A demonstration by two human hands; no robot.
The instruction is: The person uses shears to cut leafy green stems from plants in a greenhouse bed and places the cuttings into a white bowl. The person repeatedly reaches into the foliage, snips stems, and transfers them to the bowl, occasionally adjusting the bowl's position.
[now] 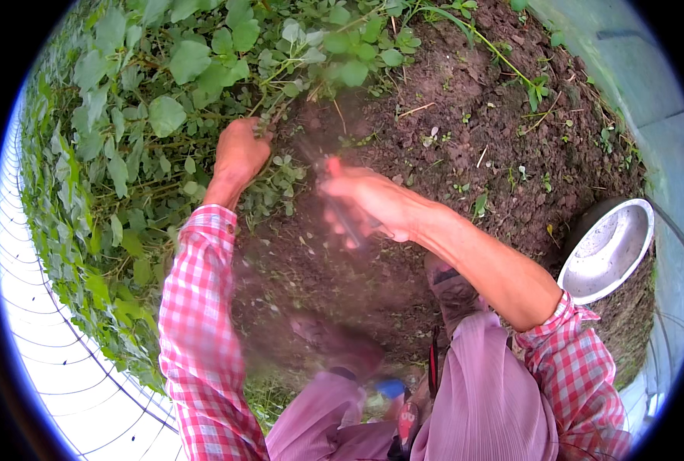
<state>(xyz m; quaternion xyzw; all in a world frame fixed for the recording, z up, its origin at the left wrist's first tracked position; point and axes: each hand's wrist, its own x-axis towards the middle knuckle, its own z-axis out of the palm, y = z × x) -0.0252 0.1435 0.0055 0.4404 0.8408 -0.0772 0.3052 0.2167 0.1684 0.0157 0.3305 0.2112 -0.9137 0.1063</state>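
Observation:
My left hand (243,151) is closed around the stems of a leafy green plant (278,118) at the edge of dense low greenery. To its right, over bare soil (388,124), my right hand (356,201) grips a hand tool with dark handles (348,225) and a red part near its head, probably pruning shears. The tool is blurred, so its jaws cannot be made out. Its head points up and left, towards the stems, with a gap between. Small-leaved sprigs (284,178) grow just below my left hand.
A round metal basin (607,253) lies tilted on the soil at the right. Behind it runs a pale bluish-green sheet or wall (653,104). Dense foliage (123,144) fills the left, bordered by white wire-lined netting or sheeting (48,346). My legs (480,392) are at the bottom.

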